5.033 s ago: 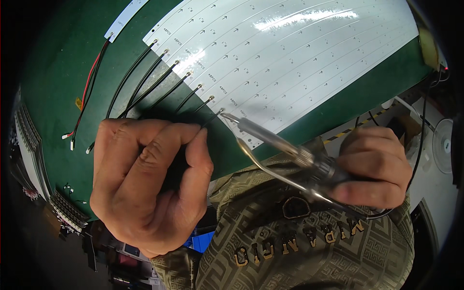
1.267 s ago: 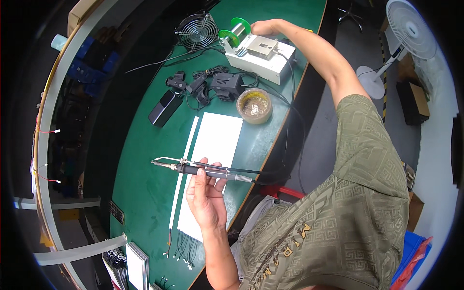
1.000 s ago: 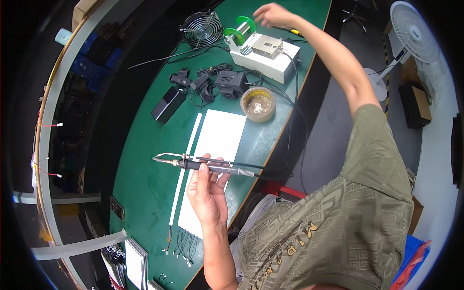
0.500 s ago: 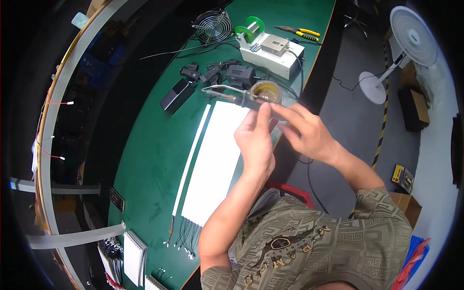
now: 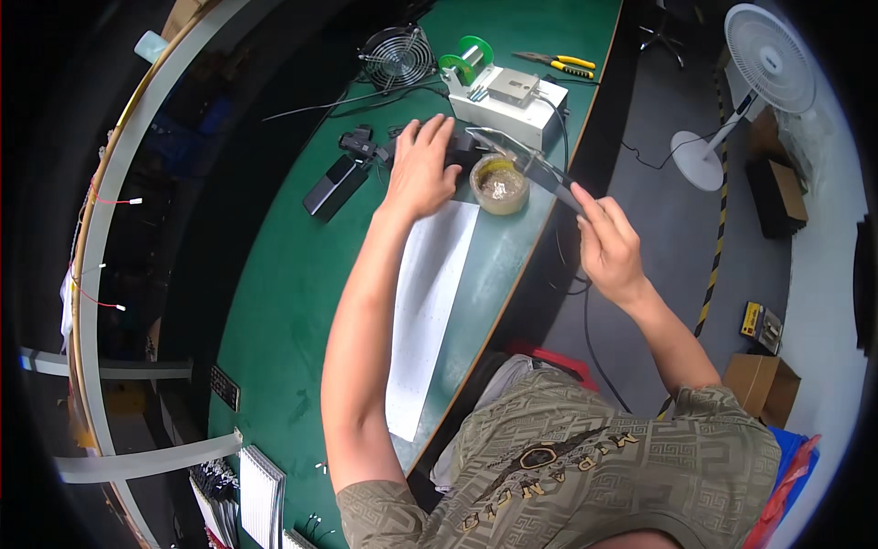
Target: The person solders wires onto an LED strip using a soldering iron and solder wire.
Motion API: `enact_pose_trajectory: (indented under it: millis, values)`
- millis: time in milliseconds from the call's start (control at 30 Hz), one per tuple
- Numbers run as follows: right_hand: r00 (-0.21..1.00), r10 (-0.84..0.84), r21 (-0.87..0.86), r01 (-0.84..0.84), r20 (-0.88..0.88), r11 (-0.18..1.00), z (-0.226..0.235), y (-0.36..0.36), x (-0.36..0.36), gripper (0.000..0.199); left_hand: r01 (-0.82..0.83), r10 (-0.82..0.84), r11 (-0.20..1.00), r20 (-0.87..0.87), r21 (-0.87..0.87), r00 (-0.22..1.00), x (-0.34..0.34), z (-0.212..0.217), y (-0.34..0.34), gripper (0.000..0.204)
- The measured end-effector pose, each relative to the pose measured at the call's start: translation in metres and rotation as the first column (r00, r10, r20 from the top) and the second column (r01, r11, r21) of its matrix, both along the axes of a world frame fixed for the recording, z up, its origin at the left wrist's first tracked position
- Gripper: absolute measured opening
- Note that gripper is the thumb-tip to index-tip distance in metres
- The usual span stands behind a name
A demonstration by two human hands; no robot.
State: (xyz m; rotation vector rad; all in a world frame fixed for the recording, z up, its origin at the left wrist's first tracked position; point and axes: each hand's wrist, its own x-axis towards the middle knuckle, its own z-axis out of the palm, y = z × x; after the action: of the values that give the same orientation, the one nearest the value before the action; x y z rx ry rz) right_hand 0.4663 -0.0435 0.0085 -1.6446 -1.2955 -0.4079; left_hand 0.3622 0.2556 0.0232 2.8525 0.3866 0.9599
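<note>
My right hand (image 5: 608, 245) is off the table's right edge and grips the black handle of a soldering iron (image 5: 540, 169). The iron's metal end reaches over a round tin of brassy wool (image 5: 499, 184). With its fingers spread, my left hand (image 5: 421, 169) rests flat on a black holder (image 5: 465, 151) just left of the tin. A long white panel (image 5: 428, 302) lies on the green table (image 5: 293, 302) below both hands, under my left forearm.
A white box unit (image 5: 508, 102) with a green spool (image 5: 473, 53) stands behind the tin. A small round fan (image 5: 395, 57), yellow-handled pliers (image 5: 554, 62) and a black device (image 5: 335, 185) lie nearby. A pedestal fan (image 5: 766, 75) and cardboard boxes stand on the floor at right.
Half a second ago both hands were together above the tin. My left hand has since gone left onto the black holder, and my right hand has drawn back to the right with the iron.
</note>
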Motion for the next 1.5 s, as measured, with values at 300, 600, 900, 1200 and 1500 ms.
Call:
enact_pose_trajectory:
  millis: [300,600,900,1200,1500]
  values:
    - [1.000,0.008,-0.154,-0.012,-0.027,0.988,-0.006,-0.011,0.017,0.054,-0.009,-0.066,0.989,-0.501,-0.148,0.863,0.020,0.025,0.032,0.056]
    - [0.990,0.130,-0.086,-0.135,-0.058,0.987,-0.008,0.009,0.025,0.054,-0.063,-0.012,0.984,-0.410,-0.168,0.912,0.012,0.024,0.054,0.051]
    - [0.989,-0.040,-0.087,0.028,-0.140,0.996,-0.024,0.009,0.008,0.054,-0.010,-0.039,0.919,-0.115,-0.394,0.993,-0.016,-0.016,-0.066,0.056]
    - [0.981,-0.147,-0.069,0.139,-0.124,0.988,-0.041,0.036,0.000,0.055,0.117,-0.139,0.847,-0.003,-0.519,0.990,0.006,-0.032,-0.076,0.069]
    - [0.980,-0.194,-0.061,0.196,0.037,0.979,-0.003,0.049,0.031,0.054,0.147,-0.120,0.853,0.086,-0.501,0.989,-0.031,-0.022,-0.086,0.050]
